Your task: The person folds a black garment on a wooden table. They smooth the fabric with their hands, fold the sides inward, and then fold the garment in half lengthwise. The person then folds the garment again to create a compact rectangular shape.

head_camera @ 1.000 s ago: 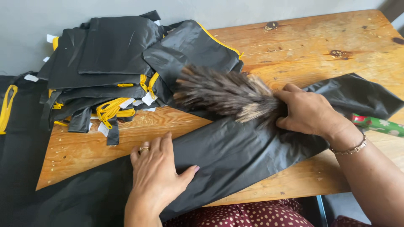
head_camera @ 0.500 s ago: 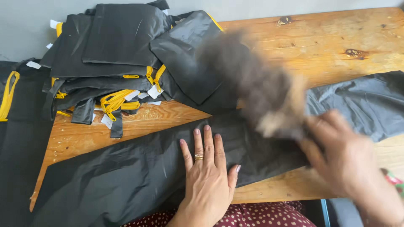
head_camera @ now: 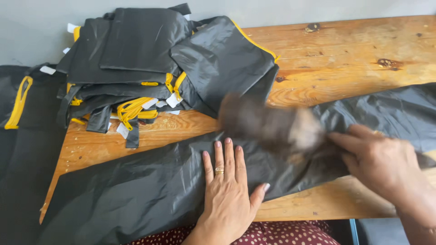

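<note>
Wooden table carries a long black fabric piece. Left hand, fingers spread, has shifted right and presses it flat; right hand, fingers clamped, now sweeps a blurred brown feather duster lower across it, so brushing continues.

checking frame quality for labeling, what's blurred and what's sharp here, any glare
Head view: the feather duster is smeared by motion blur, and the right hand gripping it is slightly soft. The left hand, black fabric and wooden table are sharp. Light is soft and even, with no harsh glare.
</note>
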